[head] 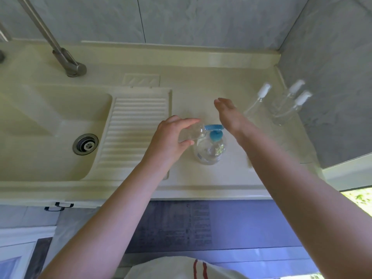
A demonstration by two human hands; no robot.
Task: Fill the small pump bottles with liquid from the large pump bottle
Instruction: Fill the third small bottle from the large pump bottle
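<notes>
Left hand [169, 135] grips a small uncapped bottle [191, 132], tilted, mouth apparently at the large pump bottle [210, 150]'s blue spout mid-bench. Right hand [229, 115] hovers open above; next, press the pump.

surface: cream countertop [201, 77], one moulded piece with the sink, spans the frame's middle band
left of frame: sink basin [50, 121], metal drain [85, 144] in its floor
beside basin: ribbed drainboard [136, 125], centre-left
upper left: faucet base [75, 69] mounted on the counter
lower centre: large pump bottle [210, 151], clear, blue pump head, upright on the flat part
upper right: three small pump bottles [285, 106], clear, white tops, close together near the wall corner
</notes>
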